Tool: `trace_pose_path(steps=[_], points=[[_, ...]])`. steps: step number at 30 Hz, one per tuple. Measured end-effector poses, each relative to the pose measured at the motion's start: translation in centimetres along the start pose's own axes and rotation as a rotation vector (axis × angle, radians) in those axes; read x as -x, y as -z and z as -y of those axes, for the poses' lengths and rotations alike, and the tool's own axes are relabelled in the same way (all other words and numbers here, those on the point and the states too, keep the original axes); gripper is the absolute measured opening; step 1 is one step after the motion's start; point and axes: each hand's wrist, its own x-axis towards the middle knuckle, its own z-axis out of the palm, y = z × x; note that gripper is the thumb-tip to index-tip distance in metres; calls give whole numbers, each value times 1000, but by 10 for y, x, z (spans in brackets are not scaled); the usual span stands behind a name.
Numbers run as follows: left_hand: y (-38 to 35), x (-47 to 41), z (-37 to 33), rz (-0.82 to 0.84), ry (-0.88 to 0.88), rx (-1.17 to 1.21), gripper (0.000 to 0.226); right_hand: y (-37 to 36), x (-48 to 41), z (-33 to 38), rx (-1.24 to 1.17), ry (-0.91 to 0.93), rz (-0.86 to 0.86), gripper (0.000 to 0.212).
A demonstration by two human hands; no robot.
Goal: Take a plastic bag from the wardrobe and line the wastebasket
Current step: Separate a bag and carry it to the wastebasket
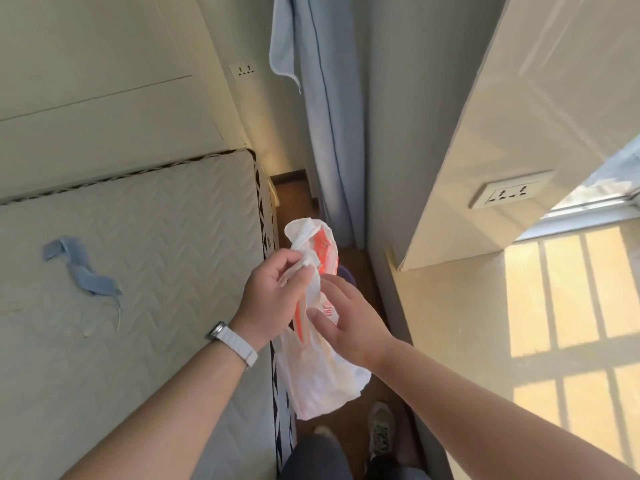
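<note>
White plastic bag (322, 379) with orange print, pale chevron-quilted mattress (138, 237)

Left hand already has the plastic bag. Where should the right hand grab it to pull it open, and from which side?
Probably pinch the plastic bag at its crumpled top end, coming from the right, opposite the left hand gripping just below. Loose edges bunch there; the lower part hangs slack. The right hand now only touches the middle with straight fingers.

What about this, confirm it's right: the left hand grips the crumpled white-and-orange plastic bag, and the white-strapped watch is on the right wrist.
Wrong wrist. The head view shows the white-strapped watch on the left wrist; the left hand does grip the crumpled white-and-orange plastic bag.
</note>
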Motion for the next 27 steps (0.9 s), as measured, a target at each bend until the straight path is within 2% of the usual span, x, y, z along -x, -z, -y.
trace_pose_path(steps=[8,13,22,27], points=[[-11,-77,54,79,66,25,2,-10,-72,-51,51,-127,-24,46],[-12,-132,107,131,101,14,6,-29,-120,-83,58,-214,-37,47],[-36,-217,238,126,51,24,7,-115,-207,-177,78,-234,-121,48],[-62,-237,319,66,21,28,12,-166,-232,-238,32,-197,-137,47]])
